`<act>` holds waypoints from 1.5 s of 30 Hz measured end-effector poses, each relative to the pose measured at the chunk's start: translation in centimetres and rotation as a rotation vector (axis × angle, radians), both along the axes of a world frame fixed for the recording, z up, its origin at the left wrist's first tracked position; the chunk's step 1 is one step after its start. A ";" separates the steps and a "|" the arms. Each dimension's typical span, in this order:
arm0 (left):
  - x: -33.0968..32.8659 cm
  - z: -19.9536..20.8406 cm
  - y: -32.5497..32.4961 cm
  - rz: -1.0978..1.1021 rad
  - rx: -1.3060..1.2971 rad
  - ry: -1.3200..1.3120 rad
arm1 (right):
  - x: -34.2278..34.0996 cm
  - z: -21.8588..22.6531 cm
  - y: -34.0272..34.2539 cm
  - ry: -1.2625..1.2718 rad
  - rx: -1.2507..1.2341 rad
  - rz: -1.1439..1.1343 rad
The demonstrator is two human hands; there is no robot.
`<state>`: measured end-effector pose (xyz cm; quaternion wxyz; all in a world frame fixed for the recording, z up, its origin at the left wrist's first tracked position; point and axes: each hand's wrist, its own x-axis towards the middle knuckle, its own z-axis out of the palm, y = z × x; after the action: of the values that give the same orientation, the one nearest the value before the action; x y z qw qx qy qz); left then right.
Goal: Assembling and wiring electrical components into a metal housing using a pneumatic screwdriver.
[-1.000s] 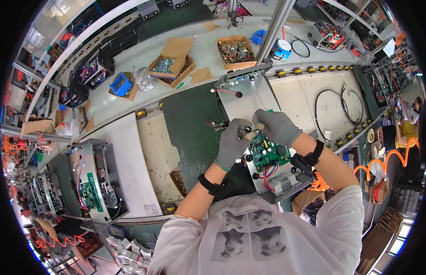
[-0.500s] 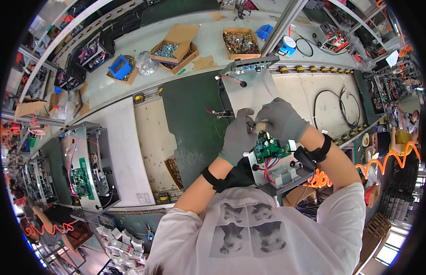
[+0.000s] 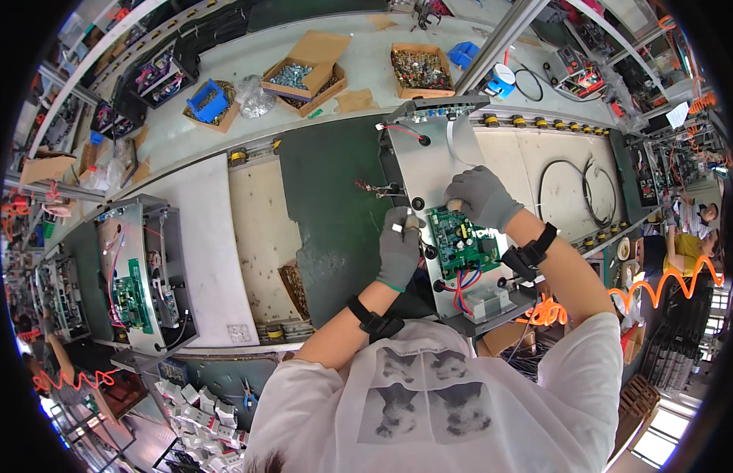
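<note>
A metal chassis (image 3: 424,158) stands tilted before me, with a green circuit board (image 3: 463,246) mounted on its plate. My right hand (image 3: 486,199), in a grey glove, has its fingers bent together at the board's top edge. A white flat cable (image 3: 455,140) runs down from the chassis top and disappears behind that hand; whether the fingers grip it is hidden. Beside the chassis's left edge is my left hand (image 3: 399,254), also gloved, fingers closed around something small and unclear. Red and blue wires (image 3: 463,288) cross the plate below the board.
Another chassis (image 3: 152,272) with a board stands on the left. Cardboard boxes of small metal parts (image 3: 420,69) line the far bench. A black cable (image 3: 567,158) lies coiled on the right; an orange coiled hose (image 3: 658,292) hangs near my right arm.
My hands have separated: the left moved down and left to the chassis edge, the right shifted slightly lower. The board's upper part and the white flat cable have come into view.
</note>
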<state>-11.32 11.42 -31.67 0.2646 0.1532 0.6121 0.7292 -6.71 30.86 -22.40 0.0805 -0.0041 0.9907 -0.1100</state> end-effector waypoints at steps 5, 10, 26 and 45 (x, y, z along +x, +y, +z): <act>0.3 -1.3 -1.1 0.075 0.124 -0.112 | -0.3 -0.5 -1.1 0.042 0.208 0.140; -0.1 -1.3 -0.8 0.024 0.101 -0.205 | -1.2 -0.6 -1.3 -0.062 0.253 0.092; 0.1 -1.2 -2.0 -0.084 0.140 -0.423 | -11.2 0.9 -2.8 -0.195 0.089 -0.460; -4.3 -0.1 1.6 -0.204 0.129 -0.426 | -6.8 -1.4 -1.1 -0.038 -0.133 -0.086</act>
<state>-15.62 13.01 -31.80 0.4498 0.0737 0.4760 0.7521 -13.52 29.74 -23.82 0.0942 0.0351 0.9787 -0.1791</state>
